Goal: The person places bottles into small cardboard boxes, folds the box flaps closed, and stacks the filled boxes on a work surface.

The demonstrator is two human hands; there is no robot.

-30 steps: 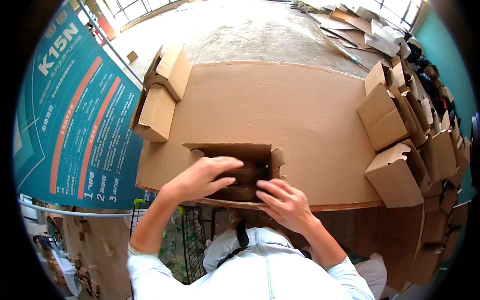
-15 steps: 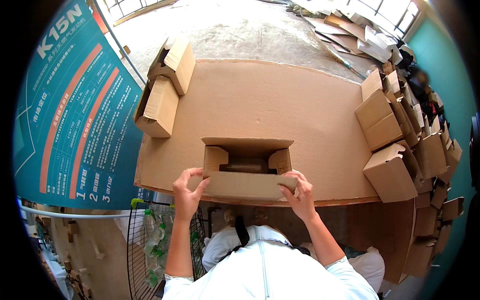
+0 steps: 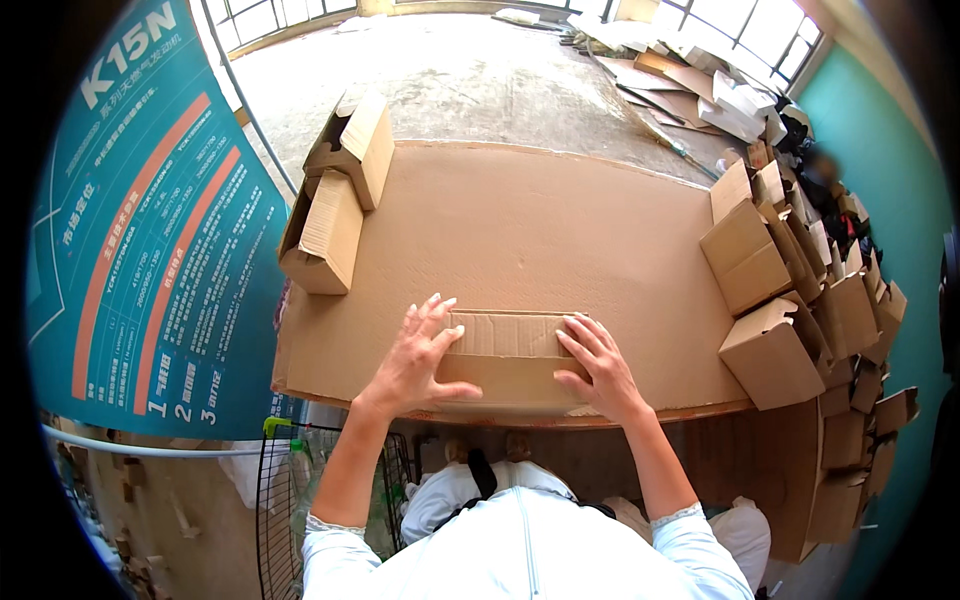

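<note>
A small brown cardboard box point(image 3: 515, 375) sits near the front edge of the table, its top flap point(image 3: 510, 336) folded down so its inside is hidden. My left hand point(image 3: 415, 360) rests at the box's left end, fingers spread, thumb lying along the front side. At the right end, my right hand point(image 3: 598, 368) has its fingers stretched over the flap's corner and its thumb against the front side. Both hands touch the box from outside without wrapping round it.
Two open cardboard boxes point(image 3: 333, 230) stand at the table's left edge. Several more boxes point(image 3: 745, 255) line the right edge and pile beyond it. A teal banner point(image 3: 150, 250) stands at left, above a black wire basket point(image 3: 290, 500) with plastic bottles. The tabletop point(image 3: 540, 230) is cardboard-covered.
The box was open with its front flap raised between my fingers. Now the top is folded over, and my hands have moved up onto it with fingers spread.
</note>
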